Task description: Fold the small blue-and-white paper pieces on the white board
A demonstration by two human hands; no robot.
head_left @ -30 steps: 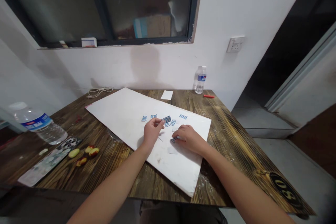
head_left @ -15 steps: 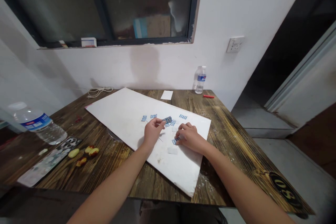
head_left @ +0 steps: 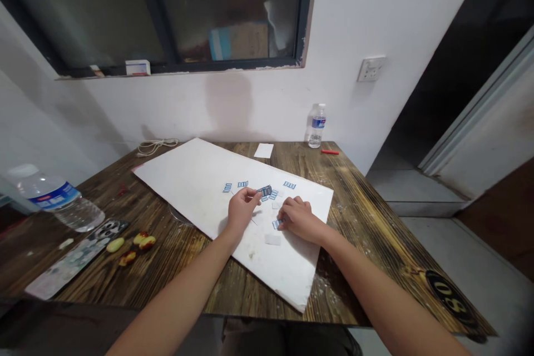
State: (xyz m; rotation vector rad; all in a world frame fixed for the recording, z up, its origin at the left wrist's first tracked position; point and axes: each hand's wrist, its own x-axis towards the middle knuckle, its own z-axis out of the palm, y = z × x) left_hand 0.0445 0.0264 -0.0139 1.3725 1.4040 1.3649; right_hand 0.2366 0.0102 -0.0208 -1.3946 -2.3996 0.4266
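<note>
A small dark card with pale stripes [head_left: 266, 191] is pinched between the thumb and fingers of my left hand [head_left: 242, 208], just above a white board [head_left: 183, 172]. My right hand [head_left: 298, 217] has its fingers bent down to the board, closed on a small blue-and-white striped card [head_left: 276, 225]; its fingertips are partly hidden. More blue-striped cards lie flat on the board, such as one card [head_left: 289, 184] at the right and another card [head_left: 227, 188] at the left. A blank white slip [head_left: 272, 240] lies nearer me.
A large water bottle [head_left: 58, 197], a long pale case [head_left: 75, 261] and several bitten fruits [head_left: 144, 239] are on the wooden table's left. Behind the board are a white paper [head_left: 263, 150], a small bottle [head_left: 317, 127], a red pen [head_left: 330, 152] and a cable [head_left: 154, 146].
The view has shifted slightly. Both hands stay nearly in place, and the right fingers have moved a little over the striped card.
</note>
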